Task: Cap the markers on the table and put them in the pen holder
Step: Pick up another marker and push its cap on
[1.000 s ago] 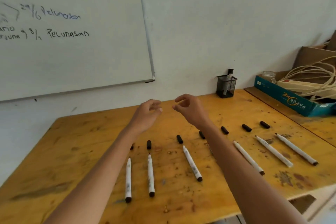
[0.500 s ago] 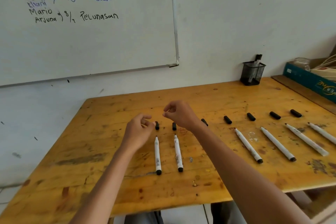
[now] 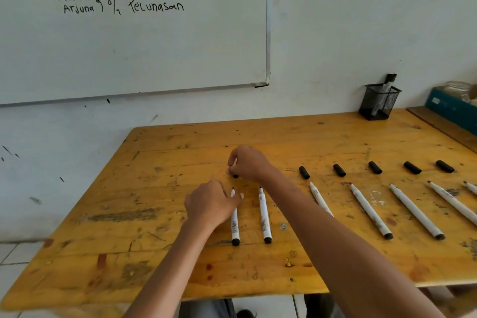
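Observation:
Several uncapped white markers lie in a row on the wooden table (image 3: pixel 180 152), each with a black cap beyond its tip. My left hand (image 3: pixel 211 204) rests on the leftmost marker (image 3: pixel 235 224), fingers closed around its upper part; the marker still lies flat. My right hand (image 3: pixel 249 162) pinches that marker's black cap (image 3: pixel 235 176) against the table. The second marker (image 3: pixel 264 214) lies just to the right, its cap hidden under my right hand. Other markers (image 3: pixel 370 210) and caps (image 3: pixel 339 170) stretch off to the right. The black mesh pen holder (image 3: pixel 379 102) stands at the back right with one marker in it.
A whiteboard (image 3: pixel 129 46) with handwriting hangs on the wall behind the table. A teal cardboard box (image 3: pixel 449 108) sits on a second surface at the far right. My right forearm crosses over the third marker (image 3: pixel 318 197).
Both hands came down from mid-air to the table: the left onto the leftmost marker, the right onto its cap. The view has swung to the left.

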